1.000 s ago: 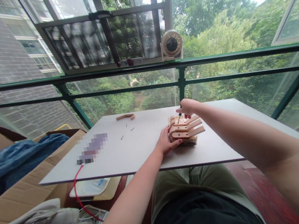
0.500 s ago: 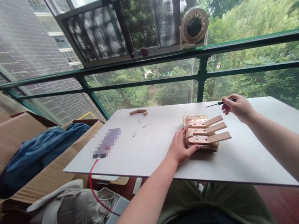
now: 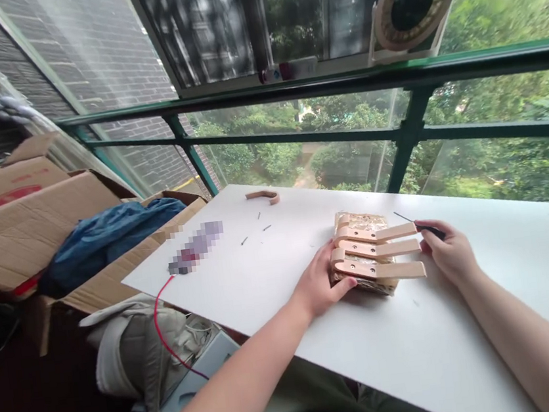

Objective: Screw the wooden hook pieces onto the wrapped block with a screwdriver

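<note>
White table [image 3: 243, 282] beside a green railing [image 3: 291, 93], screwdriver [image 3: 432, 230] in hand

Greenery fills the far windows, and a round fan [image 3: 412, 2] stands on the ledge at far right. Three wooden hooks [image 3: 383, 250] lie side by side on a wrapped block [image 3: 363, 220], right of the table's middle. The left hand [image 3: 319, 285] holds the block by its left side, thumb at the near corner. The right hand [image 3: 451, 252] grips the screwdriver just beside the hooks' right ends, tip pointing far left. Toward the far left lie another hook [image 3: 264, 196] and three loose screws [image 3: 244, 241].
</note>
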The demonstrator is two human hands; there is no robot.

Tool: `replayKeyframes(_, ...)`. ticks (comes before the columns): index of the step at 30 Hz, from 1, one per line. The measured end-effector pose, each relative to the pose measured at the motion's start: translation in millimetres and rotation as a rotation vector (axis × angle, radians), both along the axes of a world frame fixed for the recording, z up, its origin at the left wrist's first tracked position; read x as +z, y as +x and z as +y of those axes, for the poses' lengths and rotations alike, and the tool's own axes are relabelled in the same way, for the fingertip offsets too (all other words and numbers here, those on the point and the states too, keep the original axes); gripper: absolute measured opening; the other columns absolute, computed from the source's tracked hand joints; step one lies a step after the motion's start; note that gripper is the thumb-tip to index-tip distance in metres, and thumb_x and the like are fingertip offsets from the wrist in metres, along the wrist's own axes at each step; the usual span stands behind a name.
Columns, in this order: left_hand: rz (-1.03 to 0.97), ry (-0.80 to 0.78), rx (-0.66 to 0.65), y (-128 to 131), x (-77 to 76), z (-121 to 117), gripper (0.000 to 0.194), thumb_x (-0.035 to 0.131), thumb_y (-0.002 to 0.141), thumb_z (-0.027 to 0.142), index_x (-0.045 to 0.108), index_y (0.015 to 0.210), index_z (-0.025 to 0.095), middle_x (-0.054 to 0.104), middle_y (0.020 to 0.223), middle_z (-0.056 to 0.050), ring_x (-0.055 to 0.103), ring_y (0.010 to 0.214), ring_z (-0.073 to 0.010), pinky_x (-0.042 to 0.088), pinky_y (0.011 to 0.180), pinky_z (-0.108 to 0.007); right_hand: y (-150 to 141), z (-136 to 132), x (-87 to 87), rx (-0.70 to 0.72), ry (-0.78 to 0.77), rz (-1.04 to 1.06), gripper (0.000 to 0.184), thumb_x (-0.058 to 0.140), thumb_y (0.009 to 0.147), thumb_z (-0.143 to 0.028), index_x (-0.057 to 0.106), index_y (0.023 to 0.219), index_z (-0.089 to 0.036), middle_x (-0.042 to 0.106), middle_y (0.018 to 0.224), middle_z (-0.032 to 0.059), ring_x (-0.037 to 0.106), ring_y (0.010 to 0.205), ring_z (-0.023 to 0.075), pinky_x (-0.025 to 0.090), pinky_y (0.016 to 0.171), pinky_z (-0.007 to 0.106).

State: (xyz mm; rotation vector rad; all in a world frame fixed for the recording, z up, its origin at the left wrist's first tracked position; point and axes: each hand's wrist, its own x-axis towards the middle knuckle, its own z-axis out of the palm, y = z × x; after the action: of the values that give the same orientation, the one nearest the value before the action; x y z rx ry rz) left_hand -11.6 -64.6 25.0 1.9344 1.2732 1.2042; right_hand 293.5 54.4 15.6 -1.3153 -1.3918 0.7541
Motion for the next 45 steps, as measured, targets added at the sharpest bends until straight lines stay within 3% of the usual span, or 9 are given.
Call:
replayKeyframes(8,-0.145,-0.09,-0.048,-6,6.4,-3,0.079,0.068,0.083,0.056,0.041,0.151,0.026,0.046,0.155,-0.01,0.044,0.142,-0.0358,0.037,0.12,-0.046,4,-1,-1.1,0.034,-0.02,0.003,0.035,0.063,0.083,-0.043,0.07,0.111,-0.023,0.071,0.08,0.0045,0.063,0.059,0.0148,0.055,0.056,0.027)
replayKeyframes(11,-0.232,-0.168,0.041,-19,-1.0,-2,0.065,0.058,0.091,0.056,0.049,0.146,0.023,0.053,0.149,-0.012,0.052,0.135,-0.034,0.05,0.107,-0.044,3,-1,-1.6,0.036,-0.021,-0.004,0.035,0.064,0.083,-0.042,0.071,0.11,-0.023,0.07,0.079,0.0048,0.063,0.059,0.0156,0.054,0.055,0.027)
replayKeyframes(15,-0.181,-0.238,0.217,-42,-4.9,7,0.044,0.064,0.088,0.048,0.066,0.122,0.02,0.069,0.126,-0.013,0.067,0.11,-0.0282,0.056,0.092,-0.042,0,-1,-1.5,0.031,-0.011,0.008,0.032,0.065,0.081,-0.034,0.07,0.11,-0.022,0.072,0.09,0.0059,0.062,0.058,0.0135,0.052,0.056,0.027)
replayKeyframes(19,-0.188,-0.263,0.227,-58,4.0,29,0.038,0.067,0.085,0.045,0.07,0.112,0.019,0.074,0.112,-0.012,0.068,0.103,-0.0259,0.054,0.093,-0.043,-1,-4,2.6,0.02,0.017,0.065,0.031,0.062,0.082,-0.034,0.065,0.11,-0.022,0.071,0.091,0.0056,0.062,0.056,0.0139,0.054,0.058,0.03)
replayKeyframes(23,-0.353,-0.222,0.176,-50,18.4,77,0.035,0.069,0.082,0.044,0.071,0.105,0.017,0.075,0.103,-0.011,0.069,0.095,-0.0238,0.055,0.09,-0.042,-1,-7,29.1,0.008,0.093,0.144,0.018,0.055,0.086,-0.034,0.051,0.1,-0.024,0.063,0.071,-0.0009,0.061,0.055,0.0158,0.056,0.062,0.035)
replayKeyframes(27,-0.448,-0.161,0.081,-18,22.3,126,0.039,0.057,0.09,0.05,0.07,0.108,0.018,0.073,0.116,-0.011,0.067,0.11,-0.0245,0.053,0.095,-0.041,-15,-13,85.5,0.134,0.122,0.069,0.014,0.058,0.082,-0.028,0.048,0.092,-0.025,0.058,0.061,-0.003,0.058,0.051,0.0157,0.051,0.057,0.031)
replayKeyframes(32,-0.497,-0.078,-0.069,2,8.7,139,0.04,0.058,0.09,0.05,0.077,0.09,0.015,0.076,0.109,-0.011,0.062,0.122,-0.0269,0.039,0.116,-0.043,-60,-20,142.4,0.404,0.171,-0.582,0.011,0.058,0.083,-0.026,0.055,0.094,-0.024,0.063,0.071,-0.0003,0.056,0.06,0.0149,0.041,0.056,0.026)
replayKeyframes(37,-0.436,-0.069,-0.158,-6,3.4,130,0.038,0.05,0.097,0.042,0.078,0.096,0.016,0.073,0.119,-0.011,0.051,0.136,-0.0266,0.034,0.12,-0.042,-87,-12,149.6,0.437,0.177,-0.807,0.012,0.052,0.085,-0.023,0.054,0.097,-0.023,0.06,0.072,-0.0012,0.051,0.06,0.0139,0.037,0.056,0.025)
replayKeyframes(45,-0.334,-0.069,-0.191,-3,6.0,133,0.042,0.042,0.101,0.039,0.076,0.107,0.015,0.073,0.118,-0.012,0.047,0.14,-0.0248,0.033,0.121,-0.042,-90,-5,150.9,0.43,0.228,-0.919,0.011,0.051,0.084,-0.021,0.053,0.094,-0.024,0.059,0.071,-0.0022,0.049,0.06,0.0135,0.034,0.055,0.025)
